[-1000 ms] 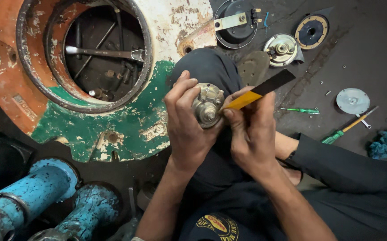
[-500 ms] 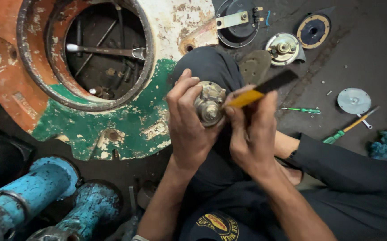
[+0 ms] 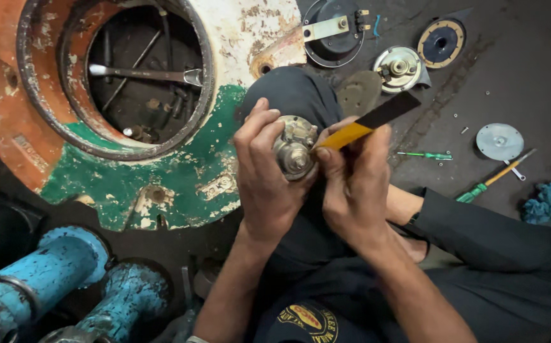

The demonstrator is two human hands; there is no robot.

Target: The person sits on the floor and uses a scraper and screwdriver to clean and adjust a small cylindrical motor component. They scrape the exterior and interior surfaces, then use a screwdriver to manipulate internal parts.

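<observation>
The small round metal part (image 3: 293,149) is still clamped in the left hand (image 3: 264,174) above the knee, unmoved. The yellow-and-black strip (image 3: 364,124), pinched shut in the right hand (image 3: 355,181), is kept against its rim, barely shifted.

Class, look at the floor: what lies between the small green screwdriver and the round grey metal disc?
Head view: only bare dark floor with a few tiny screws between the green screwdriver and the grey disc.

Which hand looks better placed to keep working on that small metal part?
Probably the right hand: it grips the yellow-and-black tool, tip at the round metal part. The left hand is busy holding that part.
</observation>
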